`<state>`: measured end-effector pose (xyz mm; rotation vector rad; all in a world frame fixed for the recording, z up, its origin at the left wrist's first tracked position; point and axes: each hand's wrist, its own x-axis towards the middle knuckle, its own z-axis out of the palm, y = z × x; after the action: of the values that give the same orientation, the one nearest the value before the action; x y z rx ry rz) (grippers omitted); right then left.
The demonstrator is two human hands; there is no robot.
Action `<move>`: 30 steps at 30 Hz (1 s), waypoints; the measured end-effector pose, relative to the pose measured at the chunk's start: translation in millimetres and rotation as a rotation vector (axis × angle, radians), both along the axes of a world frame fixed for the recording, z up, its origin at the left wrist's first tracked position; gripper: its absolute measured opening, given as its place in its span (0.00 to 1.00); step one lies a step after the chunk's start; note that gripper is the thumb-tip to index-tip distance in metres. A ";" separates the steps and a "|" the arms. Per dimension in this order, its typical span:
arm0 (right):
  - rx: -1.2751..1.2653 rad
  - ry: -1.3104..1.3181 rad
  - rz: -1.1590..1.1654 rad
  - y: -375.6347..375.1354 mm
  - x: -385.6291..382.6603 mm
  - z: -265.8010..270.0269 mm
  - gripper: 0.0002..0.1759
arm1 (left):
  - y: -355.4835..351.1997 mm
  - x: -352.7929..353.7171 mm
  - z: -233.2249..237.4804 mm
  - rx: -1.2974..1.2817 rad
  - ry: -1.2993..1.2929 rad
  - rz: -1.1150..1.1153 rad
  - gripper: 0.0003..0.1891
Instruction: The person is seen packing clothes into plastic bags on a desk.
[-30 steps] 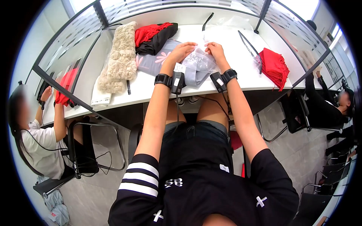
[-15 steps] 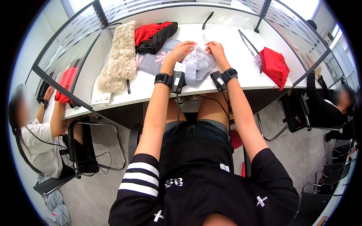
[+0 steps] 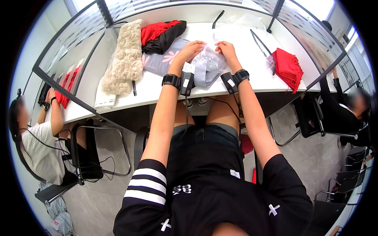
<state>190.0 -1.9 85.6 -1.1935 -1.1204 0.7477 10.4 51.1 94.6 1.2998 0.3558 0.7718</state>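
Observation:
Between my hands lies a clear plastic bag (image 3: 210, 59) with a folded grey cloth (image 3: 205, 78) in or under it. My left hand (image 3: 192, 50) is closed on the bag's far edge, fingertips pinched together. Opposite it, my right hand (image 3: 226, 49) pinches the same edge from the right side. The two hands are a short way apart. Beneath my left forearm and beyond it spreads a grey piece of fabric (image 3: 159, 62) with pink flower shapes. Both wrists carry black straps with small box devices.
A fluffy beige textile (image 3: 125, 59) and a red and black bundle (image 3: 163, 37) lie left. A fringed red cloth (image 3: 287, 69) and a black strap (image 3: 262, 46) lie right. Dark-framed partitions enclose the white desk (image 3: 252, 78). One person sits on each side.
My hands stay at the bag's edge, with only slight finger movement. The view has shifted a little. At the left, the other person's hands and red cloth have moved.

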 end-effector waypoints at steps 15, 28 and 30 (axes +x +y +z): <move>-0.019 0.008 0.003 -0.2 -0.1 0.8 0.10 | -2.0 -0.6 1.7 0.011 0.022 0.003 0.13; -0.006 -0.007 0.020 -3.4 -0.5 2.0 0.10 | -1.9 -0.6 0.4 0.023 0.019 0.032 0.10; -0.013 0.013 0.027 -2.2 -0.4 1.6 0.10 | -3.0 -0.7 1.5 0.025 0.014 0.037 0.10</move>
<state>189.7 -4.1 87.2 -1.1850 -1.1242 0.7840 9.7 48.1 96.1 1.3255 0.3835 0.8002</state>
